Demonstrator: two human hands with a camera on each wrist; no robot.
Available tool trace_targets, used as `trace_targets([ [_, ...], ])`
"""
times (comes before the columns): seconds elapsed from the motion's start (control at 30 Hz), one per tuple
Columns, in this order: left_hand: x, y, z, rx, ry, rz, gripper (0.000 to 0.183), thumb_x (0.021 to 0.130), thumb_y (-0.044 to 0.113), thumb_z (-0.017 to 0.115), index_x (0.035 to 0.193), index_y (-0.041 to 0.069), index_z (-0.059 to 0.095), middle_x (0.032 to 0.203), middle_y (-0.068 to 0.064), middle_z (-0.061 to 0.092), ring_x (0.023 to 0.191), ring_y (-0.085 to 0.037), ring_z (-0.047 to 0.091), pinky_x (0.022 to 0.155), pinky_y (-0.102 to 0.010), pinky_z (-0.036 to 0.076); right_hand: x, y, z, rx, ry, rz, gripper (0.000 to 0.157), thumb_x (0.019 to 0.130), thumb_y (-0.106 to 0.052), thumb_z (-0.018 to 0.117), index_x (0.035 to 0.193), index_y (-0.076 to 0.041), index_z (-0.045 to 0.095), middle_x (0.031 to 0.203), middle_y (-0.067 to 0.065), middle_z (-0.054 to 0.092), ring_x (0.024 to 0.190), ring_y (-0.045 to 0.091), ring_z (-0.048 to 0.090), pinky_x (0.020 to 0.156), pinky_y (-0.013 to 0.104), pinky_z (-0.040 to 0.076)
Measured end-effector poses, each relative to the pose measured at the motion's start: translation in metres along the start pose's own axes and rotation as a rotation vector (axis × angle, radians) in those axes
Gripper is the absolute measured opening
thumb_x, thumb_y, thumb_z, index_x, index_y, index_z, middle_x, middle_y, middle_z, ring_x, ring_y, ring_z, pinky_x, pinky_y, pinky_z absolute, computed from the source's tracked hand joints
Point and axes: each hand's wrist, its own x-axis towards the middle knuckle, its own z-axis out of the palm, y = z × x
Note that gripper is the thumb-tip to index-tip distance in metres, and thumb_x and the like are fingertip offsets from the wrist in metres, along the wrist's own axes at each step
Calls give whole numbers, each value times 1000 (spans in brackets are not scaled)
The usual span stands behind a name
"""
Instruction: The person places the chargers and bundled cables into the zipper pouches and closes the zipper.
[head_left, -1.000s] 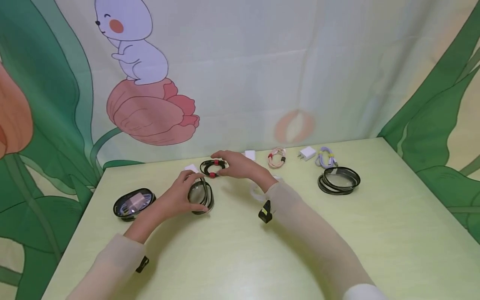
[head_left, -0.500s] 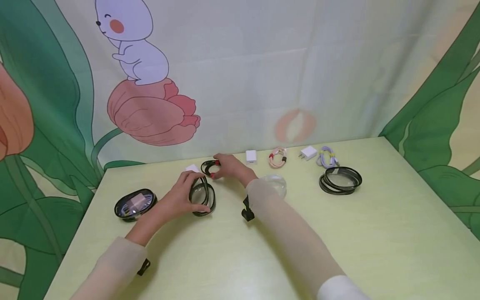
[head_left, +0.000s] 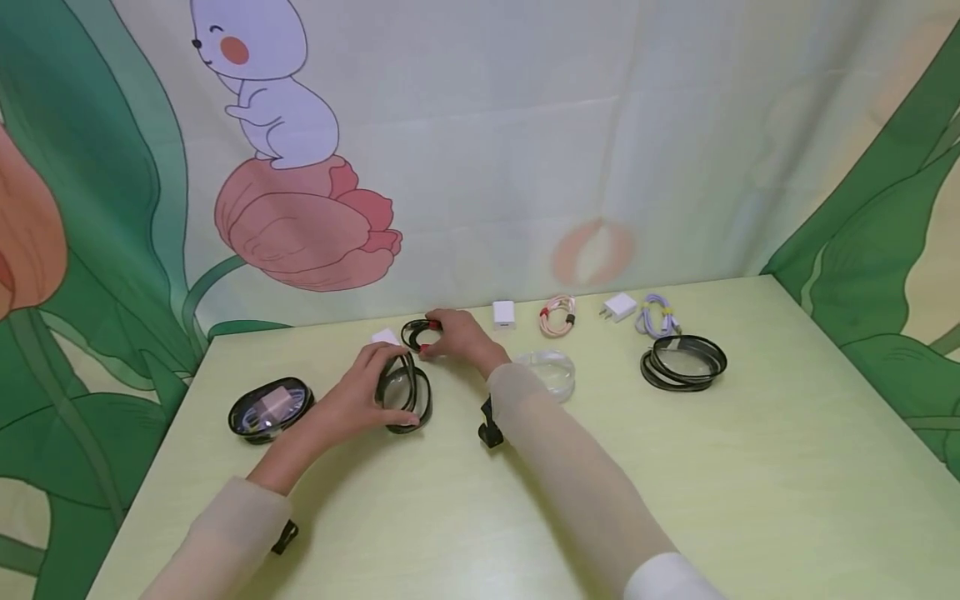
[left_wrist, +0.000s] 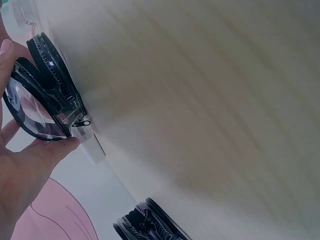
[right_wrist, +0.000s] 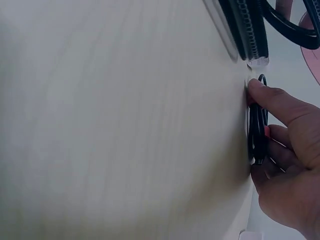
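Observation:
A small clear zip case with black trim point(head_left: 425, 402) stands with its lid raised in the middle left of the table. My left hand point(head_left: 351, 393) holds its lid, thumb at the front and fingers at the back; the zip pull point(left_wrist: 81, 123) shows in the left wrist view. Just behind, a coiled black cable point(head_left: 410, 332) with red ties lies on the table. My right hand point(head_left: 461, 337) grips that coil at its right side, and in the right wrist view the thumb and fingers point(right_wrist: 270, 100) close around it. The hand hides part of the coil.
Left stands a similar case point(head_left: 255, 419) with a purple cable and a pinkish block inside. White chargers point(head_left: 504, 314), a pink cable point(head_left: 557, 317) and a purple cable point(head_left: 656, 317) line the back. A clear round case point(head_left: 558, 375) and another black-trimmed case point(head_left: 684, 364) lie right.
My right forearm has swung to the left, and its fingers have closed on the black cable's right side. The left hand and its case have stayed almost still.

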Motion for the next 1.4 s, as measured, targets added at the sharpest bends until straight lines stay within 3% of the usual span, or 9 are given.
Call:
trace_targets([
  [0.2, -5, 0, -2, -6, -8, -12, 94, 67, 48, 82, 140, 14, 33, 143, -12, 26, 131, -29, 33, 105, -51, 34, -2, 3, 3, 50, 8, 16, 72, 75, -35, 80, 137, -14, 50, 137, 5, 52, 128, 24, 45, 106, 32, 36],
  [0.43, -9, 1, -7, 8, -63, 27, 98, 69, 43, 83, 145, 14, 27, 144, -12, 22, 131, -30, 32, 104, -52, 34, -6, 3, 1, 83, -5, 12, 72, 75, -32, 81, 138, -13, 49, 139, 6, 50, 130, 25, 43, 107, 34, 35],
  [0.63, -8, 1, -14, 36, -122, 49, 93, 74, 36, 81, 147, 16, 25, 145, -13, 20, 130, -31, 33, 103, -53, 37, -5, 5, -2, 46, -40, -12, 79, 74, -32, 82, 141, -12, 45, 142, 6, 46, 133, 23, 40, 109, 33, 32],
  [0.83, -5, -5, -17, 120, -130, 86, 93, 72, 32, 83, 146, 12, 31, 146, -16, 25, 132, -31, 32, 103, -51, 37, -3, 9, 0, 17, -40, -34, 78, 75, -34, 80, 141, -13, 45, 142, 6, 47, 131, 22, 41, 108, 32, 34],
  [1.0, -2, -8, -12, 69, -112, 41, 94, 72, 36, 83, 146, 14, 30, 146, -15, 23, 131, -32, 33, 103, -52, 36, -3, 11, 1, 44, -8, -31, 76, 75, -33, 80, 140, -11, 46, 141, 7, 48, 131, 24, 42, 108, 33, 34],
  [1.13, -2, -9, -7, 19, -49, -12, 95, 71, 40, 83, 145, 15, 29, 145, -14, 22, 130, -32, 33, 104, -53, 35, -2, 11, 2, 51, 5, -35, 76, 75, -33, 81, 139, -11, 48, 139, 6, 49, 130, 23, 43, 107, 31, 34],
  [1.4, -5, -8, -3, -31, 1, -20, 95, 70, 38, 84, 142, 11, 29, 144, -16, 19, 131, -32, 30, 106, -53, 32, -6, 8, -3, 58, -27, -56, 74, 73, -34, 81, 135, -8, 51, 133, 6, 55, 123, 22, 49, 104, 31, 38],
])
